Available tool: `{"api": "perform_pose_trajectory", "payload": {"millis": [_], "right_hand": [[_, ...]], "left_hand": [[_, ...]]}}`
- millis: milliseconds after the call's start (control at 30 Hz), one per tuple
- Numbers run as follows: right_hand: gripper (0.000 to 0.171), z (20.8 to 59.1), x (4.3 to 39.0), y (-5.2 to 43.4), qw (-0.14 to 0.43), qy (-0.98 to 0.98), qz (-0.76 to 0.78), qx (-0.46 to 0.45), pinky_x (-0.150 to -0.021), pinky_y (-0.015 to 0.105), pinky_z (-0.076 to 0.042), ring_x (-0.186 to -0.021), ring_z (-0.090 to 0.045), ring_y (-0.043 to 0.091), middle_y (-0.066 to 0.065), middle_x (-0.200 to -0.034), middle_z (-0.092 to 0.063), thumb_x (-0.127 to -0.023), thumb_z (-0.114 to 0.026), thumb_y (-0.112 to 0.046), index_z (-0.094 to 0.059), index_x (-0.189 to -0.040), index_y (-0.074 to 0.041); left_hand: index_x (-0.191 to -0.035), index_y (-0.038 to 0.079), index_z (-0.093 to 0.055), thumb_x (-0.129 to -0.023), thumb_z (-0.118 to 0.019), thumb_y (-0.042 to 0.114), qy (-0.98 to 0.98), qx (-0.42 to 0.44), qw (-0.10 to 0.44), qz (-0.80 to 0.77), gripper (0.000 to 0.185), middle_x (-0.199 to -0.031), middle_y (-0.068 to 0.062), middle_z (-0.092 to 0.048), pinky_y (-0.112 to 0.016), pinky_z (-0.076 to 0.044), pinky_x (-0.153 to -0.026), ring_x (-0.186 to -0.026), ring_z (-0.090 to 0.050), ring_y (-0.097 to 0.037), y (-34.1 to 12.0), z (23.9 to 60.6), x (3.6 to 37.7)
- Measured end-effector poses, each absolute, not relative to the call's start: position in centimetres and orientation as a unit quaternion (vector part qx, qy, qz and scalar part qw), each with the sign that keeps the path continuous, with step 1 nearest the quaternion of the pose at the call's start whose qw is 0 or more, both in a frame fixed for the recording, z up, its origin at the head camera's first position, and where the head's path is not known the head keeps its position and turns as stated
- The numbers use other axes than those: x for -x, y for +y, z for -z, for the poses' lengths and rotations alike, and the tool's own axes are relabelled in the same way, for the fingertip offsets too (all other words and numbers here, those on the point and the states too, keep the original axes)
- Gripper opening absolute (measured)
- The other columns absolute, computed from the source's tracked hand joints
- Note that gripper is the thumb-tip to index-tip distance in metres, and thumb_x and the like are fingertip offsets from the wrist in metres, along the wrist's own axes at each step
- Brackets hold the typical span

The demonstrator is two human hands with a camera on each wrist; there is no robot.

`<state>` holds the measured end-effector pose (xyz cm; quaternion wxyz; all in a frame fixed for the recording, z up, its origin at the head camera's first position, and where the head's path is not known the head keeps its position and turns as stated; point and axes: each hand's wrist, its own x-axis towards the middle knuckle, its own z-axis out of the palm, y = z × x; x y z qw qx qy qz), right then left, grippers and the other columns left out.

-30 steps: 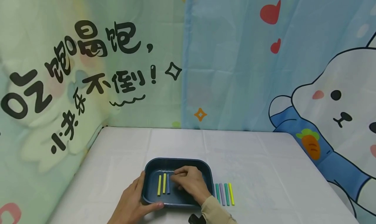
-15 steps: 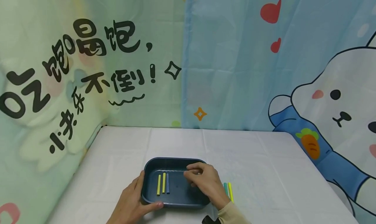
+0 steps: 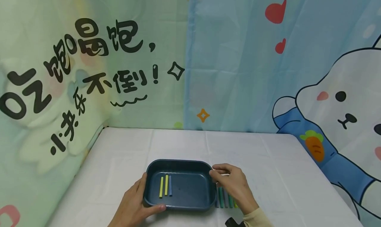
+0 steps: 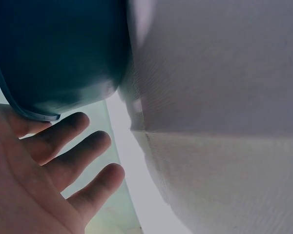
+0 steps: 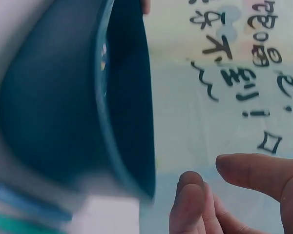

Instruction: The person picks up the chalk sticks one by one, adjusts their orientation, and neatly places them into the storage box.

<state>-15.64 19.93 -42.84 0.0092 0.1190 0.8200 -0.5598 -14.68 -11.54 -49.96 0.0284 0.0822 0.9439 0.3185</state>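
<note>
A dark blue tray [image 3: 193,190] stands on the table, with two yellow chalk-like sticks [image 3: 161,187] and one blue stick [image 3: 170,186] side by side in its left half. My left hand [image 3: 131,202] rests against the tray's left side, thumb at the front rim; the left wrist view shows its fingers [image 4: 83,158] extended beside the tray wall. Over the tray's right rim hovers my right hand [image 3: 233,184], holding nothing, thumb and fingers apart. Under it, just right of the tray, several coloured sticks [image 3: 221,197] lie in a row, partly hidden by the hand.
White cloth [image 3: 282,180] covers the table. Behind it hangs a printed curtain [image 3: 232,71] with lettering and a cartoon animal. A black device [image 3: 233,222] sits at my right wrist, below a beige sleeve [image 3: 257,218].
My right hand has moved right, from above the tray's interior to its right rim, over the row of sticks. The left hand, the tray and the three sticks inside stay put.
</note>
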Motion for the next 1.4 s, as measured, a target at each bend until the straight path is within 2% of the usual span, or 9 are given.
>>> {"api": "perform_pose_trajectory", "payload": {"millis": [267,500,833,1167,1400], "right_hand": [[0.048,43.7,15.4,23.7,0.011,0.834,0.530,-0.156,-0.077,0.039,-0.060,-0.084,-0.073,0.027,0.010,-0.104,-0.073,-0.090,-0.077,-0.028,-0.066,-0.126,0.002],[0.051,44.6,14.9,25.6,0.022,0.844,0.507,-0.172,-0.079,0.042,-0.059,-0.082,-0.071,0.023,0.008,-0.101,-0.073,-0.091,-0.076,-0.030,-0.065,-0.127,0.004],[0.045,46.2,14.7,26.7,0.036,0.859,0.474,-0.190,-0.073,0.036,-0.060,-0.080,-0.069,0.019,0.011,-0.103,-0.073,-0.092,-0.073,-0.024,-0.064,-0.124,0.006],[0.041,47.1,14.4,27.3,0.049,0.897,0.395,-0.190,-0.060,0.031,-0.050,-0.072,-0.062,0.014,0.001,-0.091,-0.072,-0.090,-0.073,-0.028,-0.070,-0.116,0.003],[0.040,47.5,14.5,27.3,0.056,0.907,0.381,-0.171,-0.067,0.031,-0.050,-0.079,-0.060,0.015,0.000,-0.089,-0.070,-0.088,-0.075,-0.032,-0.073,-0.110,0.001]], "left_hand": [[-0.160,0.000,-0.023,-0.069,-0.073,0.080,0.944,-0.088,0.022,-0.317,0.130,-0.152,-0.022,-0.044,-0.056,-0.044,-0.106,-0.134,-0.048,-0.038,-11.6,49.9,14.7],[-0.160,0.001,-0.023,-0.068,-0.072,0.082,0.943,-0.077,0.034,-0.321,0.132,-0.152,-0.021,-0.044,-0.056,-0.045,-0.106,-0.134,-0.049,-0.037,-11.5,49.9,14.6],[-0.160,0.001,-0.024,-0.069,-0.074,0.080,0.943,-0.085,0.029,-0.321,0.131,-0.151,-0.022,-0.045,-0.056,-0.045,-0.105,-0.133,-0.049,-0.038,-11.5,49.8,14.4],[-0.160,0.001,-0.024,-0.069,-0.074,0.080,0.943,-0.081,0.031,-0.320,0.131,-0.151,-0.021,-0.045,-0.056,-0.045,-0.105,-0.133,-0.049,-0.037,-11.5,49.7,14.4],[-0.160,0.001,-0.023,-0.069,-0.072,0.081,0.944,-0.080,0.026,-0.318,0.130,-0.151,-0.021,-0.045,-0.056,-0.045,-0.105,-0.133,-0.050,-0.037,-11.6,49.9,14.6]]}}
